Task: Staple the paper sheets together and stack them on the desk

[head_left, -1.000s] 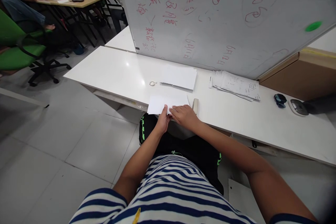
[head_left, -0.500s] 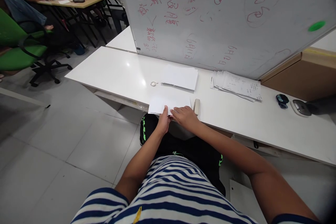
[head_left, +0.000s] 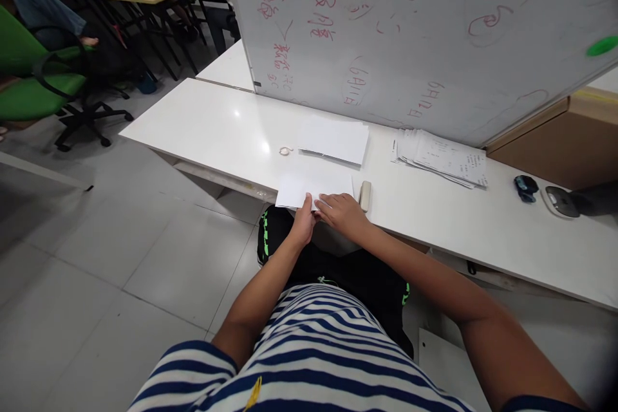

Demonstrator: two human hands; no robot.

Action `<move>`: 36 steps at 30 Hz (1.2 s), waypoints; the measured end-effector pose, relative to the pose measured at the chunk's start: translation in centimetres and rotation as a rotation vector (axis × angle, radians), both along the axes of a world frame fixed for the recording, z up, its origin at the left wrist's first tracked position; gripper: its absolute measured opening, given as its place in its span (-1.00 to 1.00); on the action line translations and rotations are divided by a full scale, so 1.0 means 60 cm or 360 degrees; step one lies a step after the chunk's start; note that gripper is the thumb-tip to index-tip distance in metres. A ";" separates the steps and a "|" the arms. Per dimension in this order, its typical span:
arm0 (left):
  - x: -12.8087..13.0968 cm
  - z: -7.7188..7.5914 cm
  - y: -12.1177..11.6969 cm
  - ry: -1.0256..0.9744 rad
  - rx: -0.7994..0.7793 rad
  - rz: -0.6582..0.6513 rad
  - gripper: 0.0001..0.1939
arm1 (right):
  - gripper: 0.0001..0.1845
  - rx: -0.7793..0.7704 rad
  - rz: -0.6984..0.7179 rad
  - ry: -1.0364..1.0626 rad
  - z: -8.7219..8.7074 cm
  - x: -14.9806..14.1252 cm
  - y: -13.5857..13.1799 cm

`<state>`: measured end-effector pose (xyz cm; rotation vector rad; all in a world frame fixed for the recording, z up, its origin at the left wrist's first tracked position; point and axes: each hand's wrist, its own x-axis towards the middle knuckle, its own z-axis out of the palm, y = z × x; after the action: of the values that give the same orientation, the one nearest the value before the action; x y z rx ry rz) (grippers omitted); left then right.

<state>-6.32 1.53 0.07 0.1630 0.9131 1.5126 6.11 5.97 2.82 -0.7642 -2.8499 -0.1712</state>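
At the desk's front edge, several white sheets of paper (head_left: 294, 190) lie partly over the edge. My left hand (head_left: 304, 222) pinches their near edge, thumb on top and fingers hidden beneath. My right hand (head_left: 342, 214) is closed on the same edge just to the right, its fingers bent over the top; its thumb is out of sight. Close to the right of that hand rests a beige stapler (head_left: 365, 196). Behind the sheets lies a stack of blank white paper (head_left: 333, 140), with a small pale loop of cord or wire (head_left: 284, 151) at its left.
A whiteboard (head_left: 386, 71) with red writing stands along the back of the white desk (head_left: 193, 122). To the right are printed sheets (head_left: 447, 158), a small dark object (head_left: 525, 188) and a cardboard box (head_left: 545, 138). Green chair (head_left: 53, 90) and other people are at far left.
The camera view has shifted slightly, so the whiteboard and desk items sit a little farther right. Both hands keep nearly the same hold on the paper.
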 end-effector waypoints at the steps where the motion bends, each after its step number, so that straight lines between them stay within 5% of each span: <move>1: 0.000 -0.002 0.000 0.0011 0.0002 -0.0016 -0.63 | -0.66 0.0010 0.0006 0.0000 -0.002 0.000 0.001; 18: 0.002 -0.011 0.004 -0.0109 -0.0098 -0.0001 -0.65 | -0.68 -0.0051 0.0069 0.0070 -0.017 0.005 0.006; 23: -0.009 -0.014 -0.001 0.0014 -0.0091 0.0052 -0.62 | -0.64 -0.0222 0.0214 0.0269 0.006 0.012 0.055; 26: -0.027 -0.017 -0.009 0.0067 -0.0058 0.0107 -0.57 | -0.59 -0.0286 -0.0085 0.0440 0.020 0.011 0.114; 30: -0.050 -0.020 -0.020 0.0124 -0.0083 0.0167 -0.55 | -0.52 -0.0206 -0.0472 0.0222 0.012 -0.013 0.187; 36: -0.056 -0.025 -0.036 0.0170 -0.0081 0.0143 -0.51 | -0.61 0.0028 -0.0621 -0.0135 -0.023 -0.047 0.236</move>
<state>-9.65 -0.61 -1.44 0.1690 1.0555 1.5735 3.30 20.12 1.46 -1.3322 -2.7379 -0.2867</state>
